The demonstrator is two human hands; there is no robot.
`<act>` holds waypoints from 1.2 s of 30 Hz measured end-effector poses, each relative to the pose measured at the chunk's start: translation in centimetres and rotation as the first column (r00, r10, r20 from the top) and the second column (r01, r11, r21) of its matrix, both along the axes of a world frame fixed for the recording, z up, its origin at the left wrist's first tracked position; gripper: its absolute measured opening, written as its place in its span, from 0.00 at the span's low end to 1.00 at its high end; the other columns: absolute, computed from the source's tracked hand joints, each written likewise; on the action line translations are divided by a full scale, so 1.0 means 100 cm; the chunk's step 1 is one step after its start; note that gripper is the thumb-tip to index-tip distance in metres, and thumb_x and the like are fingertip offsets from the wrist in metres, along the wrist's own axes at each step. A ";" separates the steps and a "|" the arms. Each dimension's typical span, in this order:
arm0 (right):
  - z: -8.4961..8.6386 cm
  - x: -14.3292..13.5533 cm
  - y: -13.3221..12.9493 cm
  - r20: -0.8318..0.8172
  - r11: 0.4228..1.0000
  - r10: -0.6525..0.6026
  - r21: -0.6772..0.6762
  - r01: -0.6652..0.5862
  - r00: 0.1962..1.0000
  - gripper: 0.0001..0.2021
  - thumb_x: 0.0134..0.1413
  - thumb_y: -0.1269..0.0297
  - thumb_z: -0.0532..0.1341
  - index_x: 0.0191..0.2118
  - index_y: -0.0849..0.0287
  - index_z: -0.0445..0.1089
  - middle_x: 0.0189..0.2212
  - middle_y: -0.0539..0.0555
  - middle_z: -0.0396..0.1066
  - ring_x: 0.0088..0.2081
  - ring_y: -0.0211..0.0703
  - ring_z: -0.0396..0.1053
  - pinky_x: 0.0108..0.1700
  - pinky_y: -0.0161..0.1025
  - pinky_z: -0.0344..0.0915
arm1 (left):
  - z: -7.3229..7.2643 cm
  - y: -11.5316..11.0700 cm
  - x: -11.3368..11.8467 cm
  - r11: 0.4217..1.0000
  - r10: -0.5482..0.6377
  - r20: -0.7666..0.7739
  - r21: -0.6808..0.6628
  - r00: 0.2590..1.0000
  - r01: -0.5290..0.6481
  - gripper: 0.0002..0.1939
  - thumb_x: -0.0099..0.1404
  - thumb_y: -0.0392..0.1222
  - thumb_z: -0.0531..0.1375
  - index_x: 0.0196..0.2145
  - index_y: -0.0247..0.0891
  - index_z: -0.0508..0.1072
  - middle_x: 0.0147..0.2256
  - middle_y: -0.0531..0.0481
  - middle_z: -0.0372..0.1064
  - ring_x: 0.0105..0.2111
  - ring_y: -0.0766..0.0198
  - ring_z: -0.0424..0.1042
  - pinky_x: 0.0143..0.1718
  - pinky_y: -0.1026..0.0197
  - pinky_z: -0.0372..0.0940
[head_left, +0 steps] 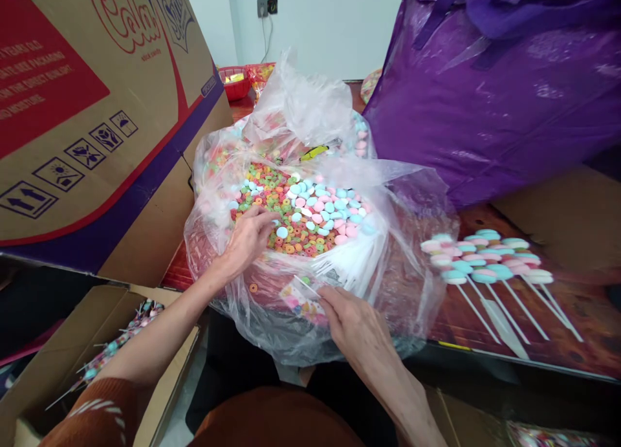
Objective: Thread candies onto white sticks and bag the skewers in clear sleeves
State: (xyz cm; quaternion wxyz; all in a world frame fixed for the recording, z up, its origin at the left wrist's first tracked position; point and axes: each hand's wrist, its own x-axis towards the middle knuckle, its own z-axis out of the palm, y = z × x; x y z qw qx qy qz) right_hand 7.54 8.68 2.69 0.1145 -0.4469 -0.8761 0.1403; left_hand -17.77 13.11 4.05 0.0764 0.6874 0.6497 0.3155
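Note:
A clear plastic bag (402, 292) lies spread open, full of ring candies (310, 243) and pink, blue and white round candies (334, 207). My left hand (250, 237) is at the left part of the ring candies, fingers bent together; what they hold, if anything, is too small to make out. My right hand (347, 311), near the bag's front edge, pinches a thin white stick (305, 284). Below the stick is a small patterned wrapper (303, 301). A bundle of white sticks (344, 259) lies in the bag, behind my right hand.
Finished-looking candy sticks (490, 266) lie on the wooden table (582, 324) at the right. A large carton (97, 110) stands left, a purple bag (504, 104) back right. An open box (53, 376) with candy sticks is lower left, a red basket (235, 88) at the back.

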 end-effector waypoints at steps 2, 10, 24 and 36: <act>-0.003 -0.002 -0.001 -0.036 1.000 0.004 0.007 -0.004 0.999 0.12 0.62 0.73 0.54 0.40 0.55 0.75 0.36 0.54 0.78 0.32 0.44 0.76 0.29 0.34 0.61 | -0.004 -0.001 0.007 1.000 -0.008 -0.076 0.018 0.997 0.009 0.16 0.67 0.33 0.54 0.46 0.41 0.79 0.39 0.46 0.72 0.37 0.61 0.72 0.40 0.60 0.67; -0.008 -0.007 -0.007 -0.119 0.998 0.024 -0.056 -0.031 0.993 0.12 0.62 0.72 0.53 0.39 0.57 0.75 0.34 0.55 0.78 0.34 0.45 0.76 0.33 0.35 0.65 | -0.026 0.004 0.026 0.999 0.006 -0.188 -0.041 0.982 -0.014 0.11 0.69 0.36 0.55 0.42 0.38 0.77 0.43 0.44 0.70 0.42 0.57 0.71 0.42 0.58 0.67; -0.003 -0.020 -0.002 -0.554 0.960 -0.229 -0.263 0.093 0.801 0.15 0.64 0.63 0.52 0.33 0.60 0.74 0.25 0.51 0.73 0.26 0.41 0.70 0.30 0.34 0.64 | -0.004 0.022 0.027 0.966 -0.115 -0.319 -0.255 0.941 0.032 0.16 0.62 0.26 0.53 0.44 0.34 0.76 0.38 0.40 0.71 0.35 0.54 0.73 0.38 0.57 0.66; -0.007 -0.036 -0.001 -0.672 0.926 -0.312 -0.373 0.056 0.672 0.12 0.63 0.61 0.55 0.39 0.59 0.75 0.23 0.49 0.69 0.24 0.38 0.66 0.28 0.33 0.66 | -0.018 -0.020 0.031 0.979 0.090 0.861 -0.168 0.500 0.114 0.20 0.57 0.49 0.67 0.43 0.34 0.78 0.38 0.47 0.77 0.32 0.64 0.73 0.36 0.63 0.68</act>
